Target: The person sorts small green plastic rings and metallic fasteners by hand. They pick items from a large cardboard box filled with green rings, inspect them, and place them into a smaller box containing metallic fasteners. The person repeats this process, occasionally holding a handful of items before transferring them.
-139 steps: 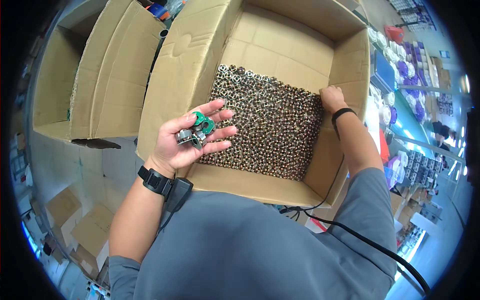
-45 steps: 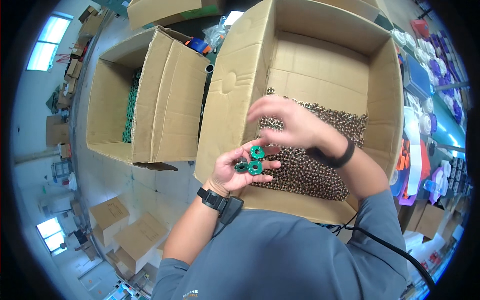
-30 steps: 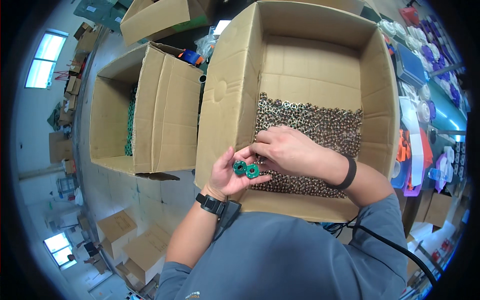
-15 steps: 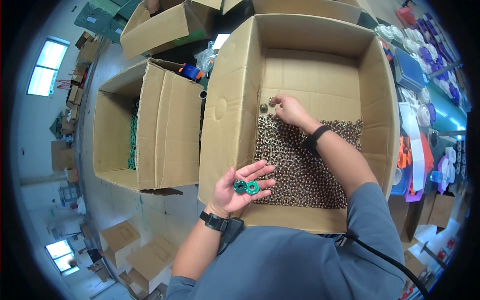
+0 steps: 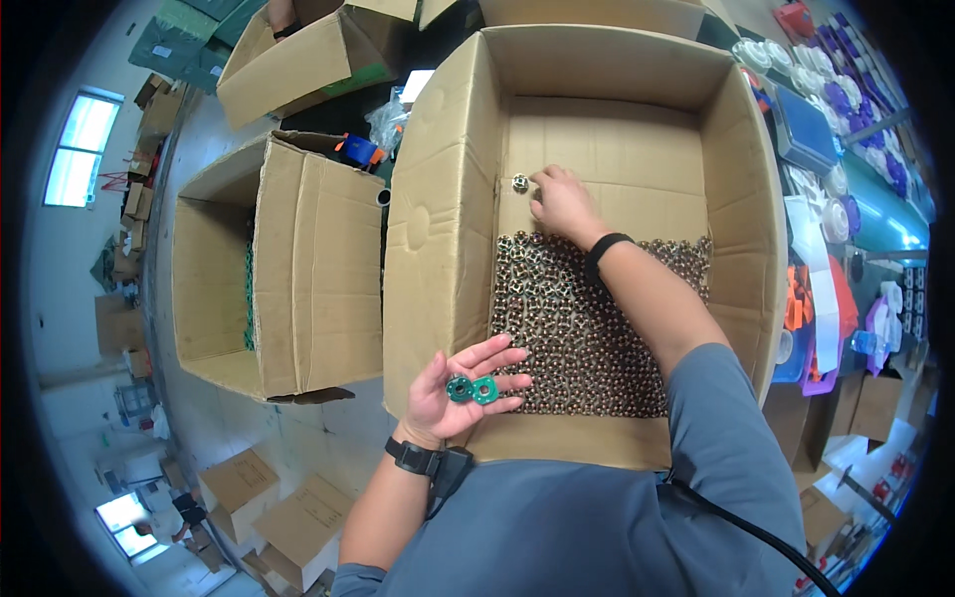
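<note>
On my upturned left hand [image 5: 453,396] lie two small green ring-shaped parts [image 5: 472,389], held on the palm and finger roots with the fingers stretched out. My right hand [image 5: 565,206] reaches into the large cardboard box [image 5: 443,189], its thumb and forefinger apart. Beside the forefinger's tip sits a single small metallic part [image 5: 520,183]; whether they touch is hard to make out. Below that hand, tight rows of like metallic parts [image 5: 577,338] with round openings cover the near portion of the box floor.
Left of the large box stands another carton [image 5: 328,269] with green parts [image 5: 249,284] inside. Someone else's hand [image 5: 283,15] reaches into a carton [image 5: 288,75] at the back. White and purple spools [image 5: 786,60] and a blue-grey case [image 5: 804,134] line the right side.
My right hand has shifted slightly away from me and its thumb and forefinger have parted. One of two loose metallic parts no longer lies apart from the rows. The left hand still holds the green parts.
</note>
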A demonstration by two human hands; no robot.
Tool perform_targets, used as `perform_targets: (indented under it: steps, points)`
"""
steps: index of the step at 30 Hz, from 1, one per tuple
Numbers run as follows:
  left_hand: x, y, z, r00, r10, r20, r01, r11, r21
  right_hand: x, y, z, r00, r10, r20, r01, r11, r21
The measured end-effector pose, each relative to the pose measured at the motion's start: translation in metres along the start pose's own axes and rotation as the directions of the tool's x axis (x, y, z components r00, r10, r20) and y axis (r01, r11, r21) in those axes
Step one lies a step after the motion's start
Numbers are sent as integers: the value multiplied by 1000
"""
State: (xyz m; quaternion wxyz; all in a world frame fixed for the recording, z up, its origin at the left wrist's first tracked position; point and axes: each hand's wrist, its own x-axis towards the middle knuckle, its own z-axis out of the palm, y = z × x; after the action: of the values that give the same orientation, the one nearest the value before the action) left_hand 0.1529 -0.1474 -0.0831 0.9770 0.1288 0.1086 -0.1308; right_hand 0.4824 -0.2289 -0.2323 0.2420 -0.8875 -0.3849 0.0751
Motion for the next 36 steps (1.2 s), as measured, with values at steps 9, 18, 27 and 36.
perform_targets:
  steps: [9,18,27,36]
  points:
    - [1,3,3,999,-21,-37,23,999,41,38,-12,40,999,-19,42,26,983,-183]
    - [0,0,0,1000,-18,1,18,1000,13,9,-1,9,992,-108,72,110,994,-14]
    - [-1,-1,-2,1000,-15,11,15,1000,-4,-5,36,4,997,-4,75,9,998,-68]
    - [0,0,-3,1000,-16,23,16,1000,0,-1,24,23,982,109,157,-138,971,195]
